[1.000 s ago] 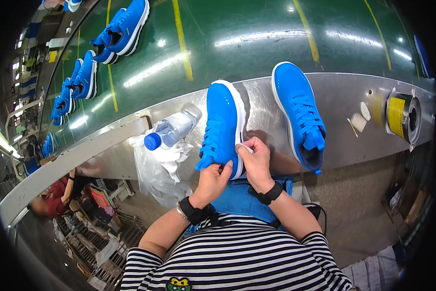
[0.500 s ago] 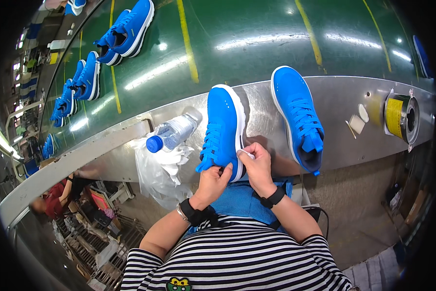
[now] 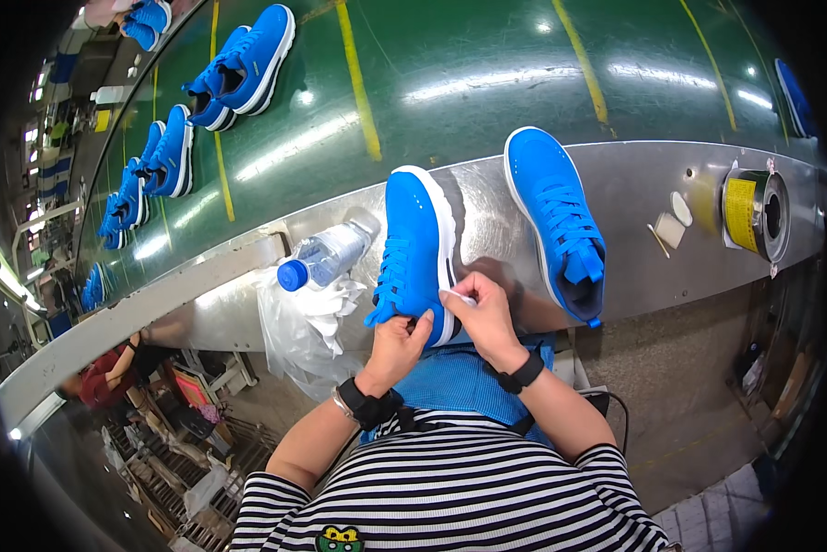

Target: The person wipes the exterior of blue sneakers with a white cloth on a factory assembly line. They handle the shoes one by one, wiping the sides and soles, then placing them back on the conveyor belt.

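A blue sneaker (image 3: 413,207) with a white sole lies on the metal ledge in front of me, toe pointing away. My left hand (image 3: 397,351) grips it at the heel and collar, thumb along the heel side. The fingers of my right hand (image 3: 483,317) pinch a small white piece (image 3: 467,299), perhaps cloth or tissue, against the sole's right edge near the heel. Most of that piece is hidden by the fingers. To the right, a second blue sneaker (image 3: 553,216) rests untouched, its toe reaching the green belt.
Left of the sneaker lie a blue-capped plastic bottle (image 3: 326,258) and a crumpled white plastic bag (image 3: 298,322). A yellow-labelled tin (image 3: 754,214) and small pale pads (image 3: 673,232) sit at right. Several blue sneakers (image 3: 257,64) stand on the green belt (image 3: 469,55). A metal rail (image 3: 147,322) crosses at left.
The sneaker and both hands appear slightly farther left, with the grip unchanged. The whole view has shifted a little. At the upper left, more of the sneakers near another person's hand shows.
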Available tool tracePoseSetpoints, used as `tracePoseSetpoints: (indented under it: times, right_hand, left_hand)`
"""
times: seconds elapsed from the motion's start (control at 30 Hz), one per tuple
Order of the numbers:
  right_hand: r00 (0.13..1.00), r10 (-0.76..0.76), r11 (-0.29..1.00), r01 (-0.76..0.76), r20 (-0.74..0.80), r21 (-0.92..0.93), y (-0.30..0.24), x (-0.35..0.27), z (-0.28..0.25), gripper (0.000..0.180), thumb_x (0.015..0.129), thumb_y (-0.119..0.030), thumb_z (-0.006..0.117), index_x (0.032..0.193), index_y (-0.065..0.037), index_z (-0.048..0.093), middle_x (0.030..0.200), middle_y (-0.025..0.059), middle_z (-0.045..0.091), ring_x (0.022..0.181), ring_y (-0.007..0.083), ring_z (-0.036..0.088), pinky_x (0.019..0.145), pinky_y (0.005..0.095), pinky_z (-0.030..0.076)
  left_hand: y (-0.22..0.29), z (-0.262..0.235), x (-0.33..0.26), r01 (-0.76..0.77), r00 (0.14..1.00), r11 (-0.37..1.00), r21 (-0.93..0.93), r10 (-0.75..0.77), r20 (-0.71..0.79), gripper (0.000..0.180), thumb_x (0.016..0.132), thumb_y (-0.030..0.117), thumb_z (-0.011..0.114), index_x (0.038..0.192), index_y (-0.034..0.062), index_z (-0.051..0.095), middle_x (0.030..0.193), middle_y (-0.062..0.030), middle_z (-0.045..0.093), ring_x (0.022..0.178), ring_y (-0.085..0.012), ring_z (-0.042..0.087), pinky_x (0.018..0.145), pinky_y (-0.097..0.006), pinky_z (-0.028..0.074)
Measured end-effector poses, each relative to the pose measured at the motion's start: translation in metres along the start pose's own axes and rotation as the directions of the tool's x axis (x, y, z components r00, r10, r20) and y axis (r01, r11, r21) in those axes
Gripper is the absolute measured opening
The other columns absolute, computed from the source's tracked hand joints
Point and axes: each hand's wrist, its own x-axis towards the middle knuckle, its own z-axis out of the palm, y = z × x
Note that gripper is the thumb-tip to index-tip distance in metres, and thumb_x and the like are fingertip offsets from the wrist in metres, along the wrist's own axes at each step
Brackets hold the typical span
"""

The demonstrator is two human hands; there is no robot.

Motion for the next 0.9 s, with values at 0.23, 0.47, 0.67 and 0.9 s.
tracePoseSetpoints:
  times: [0.23, 0.47, 0.67, 0.9]
  right_hand:
    - [0.966, -0.190, 0.980, 0.198, -0.178, 0.027, -0.002, 0.013, 0.016, 0.013, 0.076, -0.006, 0.066, 0.072, -0.002, 0.054, 0.068, -0.0013, 0.054, 0.064, 0.0036, 0.046, 0.057, 0.0194, 0.039]
    - [0.993, 0.019, 0.974, 0.008, -0.116, 0.226, 0.015, -0.003, 0.010, 0.013, 0.077, -0.007, 0.066, 0.073, -0.004, 0.054, 0.071, -0.0004, 0.056, 0.063, 0.0039, 0.047, 0.058, 0.0186, 0.039]
    - [0.991, 0.044, 0.959, -0.006, -0.127, 0.282, 0.002, 0.014, 0.016, 0.013, 0.079, -0.009, 0.067, 0.078, -0.003, 0.056, 0.072, 0.0001, 0.057, 0.064, 0.0036, 0.048, 0.059, 0.0175, 0.040]
    - [0.973, -0.205, 0.975, 0.213, -0.105, 0.068, 0.005, 0.016, -0.006, 0.011, 0.080, -0.010, 0.065, 0.085, -0.001, 0.059, 0.077, -0.0008, 0.057, 0.068, 0.0044, 0.050, 0.061, 0.0187, 0.041]
  left_hand:
    - [-0.002, -0.005, 0.000, 0.054, 0.996, 0.998, 0.018, -0.055, 0.076, 0.013, 0.086, 0.009, 0.056, 0.095, 0.0000, 0.061, 0.079, 0.0014, 0.059, 0.068, -0.0045, 0.050, 0.061, -0.022, 0.043]
    - [-0.003, 0.004, -0.001, -0.004, 1.000, 1.000, -0.003, 0.004, -0.028, 0.012, 0.084, 0.011, 0.058, 0.082, -0.0011, 0.061, 0.063, -0.0011, 0.056, 0.056, -0.0061, 0.048, 0.051, -0.024, 0.039]
    - [0.000, 0.003, 0.000, 0.077, 0.997, 0.997, -0.003, -0.077, -0.006, 0.013, 0.084, 0.011, 0.058, 0.080, -0.0010, 0.061, 0.061, -0.0012, 0.055, 0.054, -0.0054, 0.046, 0.050, -0.024, 0.038]
    - [0.003, 0.003, 0.000, 0.044, 0.998, 0.989, -0.138, -0.049, -0.034, 0.013, 0.084, 0.009, 0.057, 0.080, -0.0023, 0.061, 0.066, 0.0006, 0.056, 0.057, -0.0042, 0.046, 0.051, -0.022, 0.038]
